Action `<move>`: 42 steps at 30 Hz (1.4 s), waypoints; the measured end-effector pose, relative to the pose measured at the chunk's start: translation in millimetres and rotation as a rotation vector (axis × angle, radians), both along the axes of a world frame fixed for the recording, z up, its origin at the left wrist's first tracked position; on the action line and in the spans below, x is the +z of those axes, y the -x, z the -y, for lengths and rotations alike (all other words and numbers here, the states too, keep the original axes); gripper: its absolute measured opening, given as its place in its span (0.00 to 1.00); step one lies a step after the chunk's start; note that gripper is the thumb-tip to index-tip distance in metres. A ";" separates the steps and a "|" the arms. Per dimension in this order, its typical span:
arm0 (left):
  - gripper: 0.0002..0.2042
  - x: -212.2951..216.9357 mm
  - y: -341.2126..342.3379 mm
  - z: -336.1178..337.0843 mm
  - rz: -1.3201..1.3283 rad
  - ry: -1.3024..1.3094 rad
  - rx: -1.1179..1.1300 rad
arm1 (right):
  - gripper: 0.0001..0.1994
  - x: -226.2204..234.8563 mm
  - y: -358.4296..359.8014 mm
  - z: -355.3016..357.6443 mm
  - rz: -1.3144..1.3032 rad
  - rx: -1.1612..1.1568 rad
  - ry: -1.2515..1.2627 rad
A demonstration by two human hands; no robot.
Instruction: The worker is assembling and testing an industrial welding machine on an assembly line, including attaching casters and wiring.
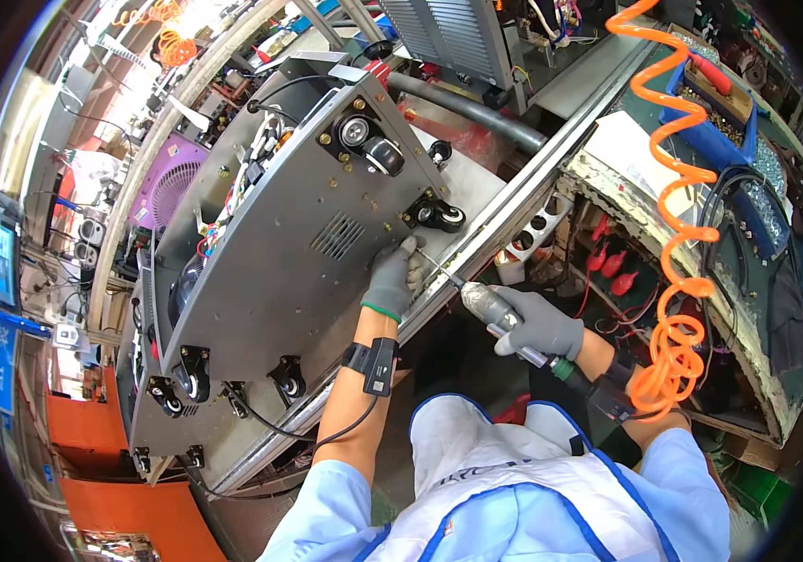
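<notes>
My right hand [546, 326], in a grey glove, is wrapped round a pneumatic screwdriver [489, 305] with a silver body. Its long thin bit points up and left, toward the grey metal cabinet [279, 244] that lies tipped with its caster-fitted underside facing me. Beside the bit's tip, my left hand [390, 279], gloved in grey with a green cuff, rests close against that panel. Its fingers are drawn together, and whatever they may hold is hidden. Just above them a black caster [437, 214] sits on the panel. Another caster [371, 145] is farther up.
An orange coiled air hose [682, 178] hangs at my right, above a worn bench [748, 347]. A blue bin [715, 117] of small hardware sits there. The cabinet lies on a metal-edged conveyor [514, 192]. A purple fan [175, 183] stands behind it.
</notes>
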State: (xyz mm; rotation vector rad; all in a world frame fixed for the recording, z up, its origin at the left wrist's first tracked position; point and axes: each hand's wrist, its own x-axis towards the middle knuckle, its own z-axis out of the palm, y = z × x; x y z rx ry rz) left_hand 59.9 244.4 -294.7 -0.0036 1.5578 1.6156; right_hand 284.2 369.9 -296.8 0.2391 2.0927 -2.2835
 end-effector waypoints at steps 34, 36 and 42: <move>0.07 -17.0 -8.6 28.8 0.105 -0.252 0.340 | 0.35 2.8 16.5 7.3 0.027 -0.146 -0.145; 0.08 -16.6 -6.5 28.5 0.116 -0.248 0.342 | 0.35 2.0 16.7 5.4 0.034 -0.147 -0.158; 0.09 -21.2 -1.4 29.5 0.160 -0.256 0.313 | 0.35 -4.9 19.9 2.4 0.012 -0.158 -0.129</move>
